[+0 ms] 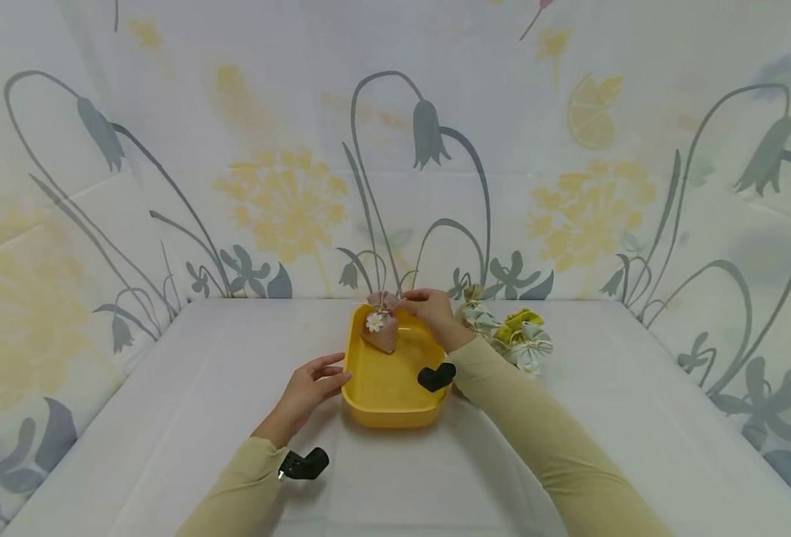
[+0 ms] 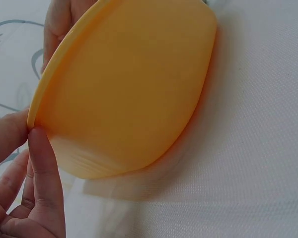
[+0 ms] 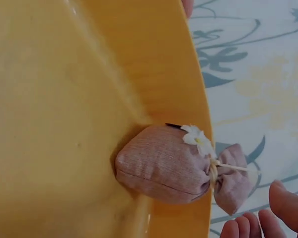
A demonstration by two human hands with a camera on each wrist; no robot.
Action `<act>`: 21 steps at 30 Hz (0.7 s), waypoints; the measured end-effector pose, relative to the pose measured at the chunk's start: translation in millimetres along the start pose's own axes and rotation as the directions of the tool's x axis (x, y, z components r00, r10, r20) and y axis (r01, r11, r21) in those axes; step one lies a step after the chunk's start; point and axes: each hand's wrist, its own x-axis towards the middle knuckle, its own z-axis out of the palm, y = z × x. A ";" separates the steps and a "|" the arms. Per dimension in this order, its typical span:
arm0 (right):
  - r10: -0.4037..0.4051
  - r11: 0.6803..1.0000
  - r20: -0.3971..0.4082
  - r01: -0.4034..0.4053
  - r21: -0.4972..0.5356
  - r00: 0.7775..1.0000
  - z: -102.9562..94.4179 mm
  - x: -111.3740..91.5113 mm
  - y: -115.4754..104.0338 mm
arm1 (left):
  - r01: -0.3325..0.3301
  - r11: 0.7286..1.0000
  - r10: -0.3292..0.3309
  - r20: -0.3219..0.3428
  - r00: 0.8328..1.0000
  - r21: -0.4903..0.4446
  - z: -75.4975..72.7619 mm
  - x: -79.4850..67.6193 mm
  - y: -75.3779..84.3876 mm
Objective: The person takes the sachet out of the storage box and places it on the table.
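A dusty-pink cloth sachet [image 3: 161,166] with a tied neck, a cord and a white daisy leans in the far left corner of the yellow plastic tub [image 1: 395,388]. Its gathered top sticks up over the rim. Beside that top is my right hand [image 1: 432,309]; in the right wrist view its loosely bent fingers [image 3: 246,225] stand slightly apart from the cloth, holding nothing. My left hand [image 1: 313,384] is at the tub's left side, where thumb and forefinger pinch the rim in the left wrist view. The tub's right wall is partly hidden by my right wrist.
Several more tied sachets lie right of the tub, among them a mustard one [image 1: 521,322] and a pale patterned one [image 1: 531,343], partly behind my right forearm. A white cloth covers the table [image 1: 234,358]. Behind it hangs a flower-printed curtain [image 1: 395,201].
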 end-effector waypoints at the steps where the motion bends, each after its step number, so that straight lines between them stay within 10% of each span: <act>1: 0.005 1.000 -0.011 -0.005 -0.003 1.000 1.8 2.3 1.5 | 0.001 1.000 -0.001 -0.001 1.000 0.001 0.4 0.0 0.2; 10: 0.055 0.996 -0.067 -0.059 -0.060 0.996 8.5 17.4 10.3 | 0.012 1.000 -0.012 0.001 1.000 -0.002 4.3 1.7 -0.7; 21: 0.007 1.000 0.144 -0.004 -0.020 0.990 23.8 25.7 15.3 | -0.006 1.000 0.007 -0.004 1.000 0.018 1.0 -5.6 5.0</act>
